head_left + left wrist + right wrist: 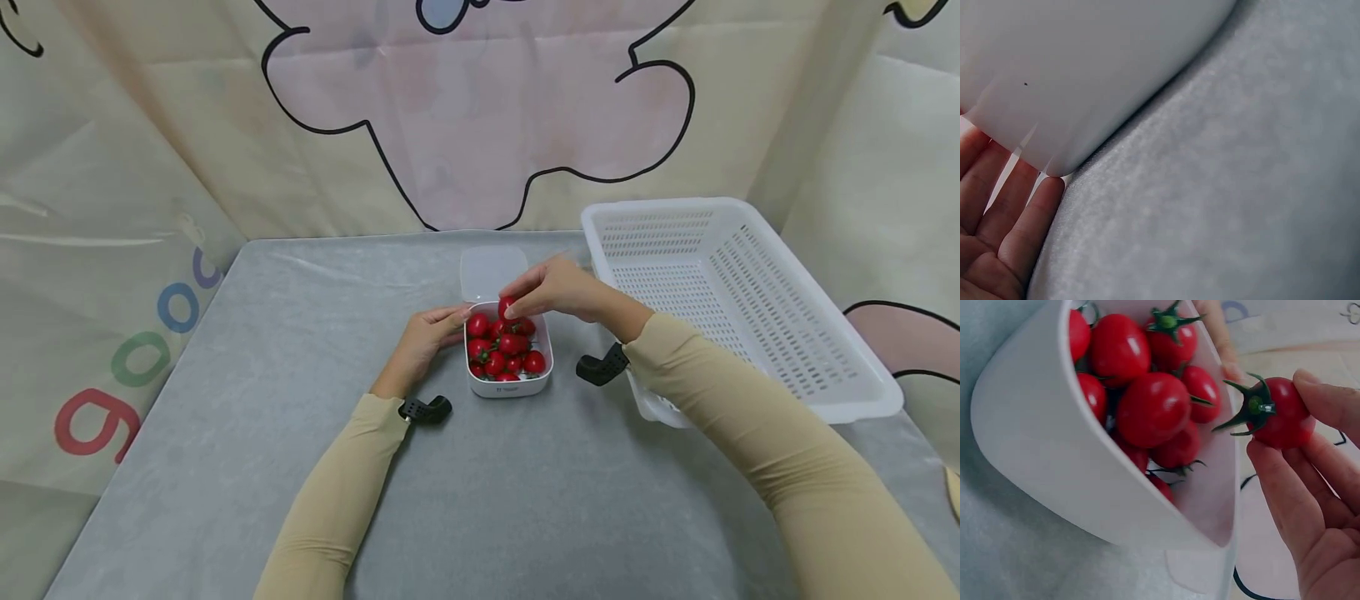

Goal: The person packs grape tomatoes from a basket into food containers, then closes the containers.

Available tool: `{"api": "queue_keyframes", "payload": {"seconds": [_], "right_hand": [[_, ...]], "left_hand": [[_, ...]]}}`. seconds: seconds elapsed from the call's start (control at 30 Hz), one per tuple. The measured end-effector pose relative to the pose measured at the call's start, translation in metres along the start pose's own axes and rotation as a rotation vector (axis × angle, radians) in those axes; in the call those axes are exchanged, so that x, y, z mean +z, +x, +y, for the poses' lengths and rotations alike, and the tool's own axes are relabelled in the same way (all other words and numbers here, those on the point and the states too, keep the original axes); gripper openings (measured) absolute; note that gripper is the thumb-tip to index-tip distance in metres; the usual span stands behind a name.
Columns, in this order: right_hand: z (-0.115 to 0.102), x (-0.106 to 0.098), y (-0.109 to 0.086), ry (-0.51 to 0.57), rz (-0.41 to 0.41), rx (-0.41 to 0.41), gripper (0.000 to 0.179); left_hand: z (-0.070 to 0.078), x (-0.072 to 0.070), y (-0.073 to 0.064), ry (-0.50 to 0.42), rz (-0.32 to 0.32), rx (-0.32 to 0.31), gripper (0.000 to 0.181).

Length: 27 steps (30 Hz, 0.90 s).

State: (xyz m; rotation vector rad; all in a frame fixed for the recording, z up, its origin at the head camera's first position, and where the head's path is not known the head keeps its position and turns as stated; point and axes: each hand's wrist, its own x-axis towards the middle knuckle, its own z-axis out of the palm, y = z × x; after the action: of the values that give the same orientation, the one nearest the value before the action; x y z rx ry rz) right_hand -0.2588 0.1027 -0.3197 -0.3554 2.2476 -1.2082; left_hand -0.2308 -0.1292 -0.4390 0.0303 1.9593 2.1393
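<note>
A white square container (pixel 517 388) full of cherry tomatoes (pixel 513 344) stands on the grey cloth. With thumb and fingertips, my right hand (pixel 558 292) pinches one cherry tomato (pixel 1282 414) just above the container's back part. That tomato's green stem faces the container in the right wrist view. On the container's left side rests my left hand (pixel 429 337), its thumb up at the rim. Its fingers (pixel 1019 240) lie straight against the white wall in the left wrist view. Several tomatoes inside carry green stems.
A clear lid (pixel 492 273) lies right behind the container. At the right stands a large white perforated basket (pixel 847 383), with my right forearm across its near side. The grey cloth (pixel 315 333) covers the table, and a printed curtain (pixel 480 108) hangs behind it.
</note>
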Motion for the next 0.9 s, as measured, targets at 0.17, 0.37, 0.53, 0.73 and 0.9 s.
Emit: {"api": "queue_keyframes", "payload": {"seconds": [0.17,0.37,0.53,0.73,0.9], "right_hand": [[0.0,0.007,0.005,-0.092,-0.013,-0.006,0.037],[-0.002,0.013,0.007,-0.164,-0.04,-0.013,0.032],[-0.003,0.015,0.007,-0.195,-0.07,-0.029,0.034],[-0.005,0.004,0.008,-0.203,-0.009,-0.019,0.037],[-0.006,-0.011,0.015,-0.106,0.062,0.007,0.04]], "left_hand": [[0.0,0.001,0.0,-0.013,0.001,0.0,0.038],[0.0,0.0,0.0,-0.009,-0.005,0.008,0.039],[0.001,0.0,0.001,-0.016,-0.01,0.017,0.039],[0.0,0.0,0.002,-0.014,-0.006,0.015,0.038],[0.0,-0.001,0.001,-0.005,-0.002,0.006,0.037]]}}
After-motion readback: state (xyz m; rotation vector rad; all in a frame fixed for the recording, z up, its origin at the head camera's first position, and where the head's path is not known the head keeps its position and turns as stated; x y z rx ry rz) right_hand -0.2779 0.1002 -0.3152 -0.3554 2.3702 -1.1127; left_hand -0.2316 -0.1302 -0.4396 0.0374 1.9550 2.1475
